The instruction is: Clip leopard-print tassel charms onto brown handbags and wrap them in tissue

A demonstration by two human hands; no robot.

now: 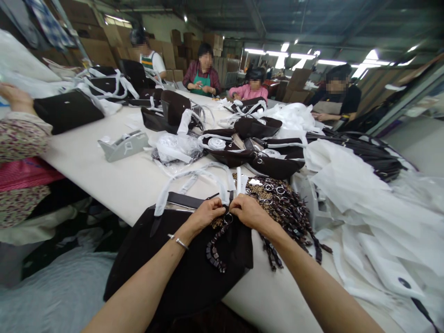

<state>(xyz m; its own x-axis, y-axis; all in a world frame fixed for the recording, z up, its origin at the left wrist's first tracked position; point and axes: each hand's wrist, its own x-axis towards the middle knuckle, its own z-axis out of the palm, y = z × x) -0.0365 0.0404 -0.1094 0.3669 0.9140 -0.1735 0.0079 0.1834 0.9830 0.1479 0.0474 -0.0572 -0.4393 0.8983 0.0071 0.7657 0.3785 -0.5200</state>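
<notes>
"Where are your hands?"
"Center frame, meeting at the near base of a handle (162, 200) on a dark bag (192, 273), which fills the lower middle at the table's (138, 196) edge"

"What are they gripping?"
"My left hand (208, 212) and right hand (248, 212) are each closed in a fingertip pinch, nearly touching; what sits between the fingertips is too small to tell. A beaded charm (212, 254) hangs by its ring just below them, against the bag's front"

"And around you?"
"More charms (294, 210) are heaped right of center, beside my right forearm. A gray dispenser (126, 147) stands left of center, white sheets (350, 180) spread at right, and four co-workers (204, 82) line the upper frame, beyond a row of dark bags (258, 127)"
</notes>
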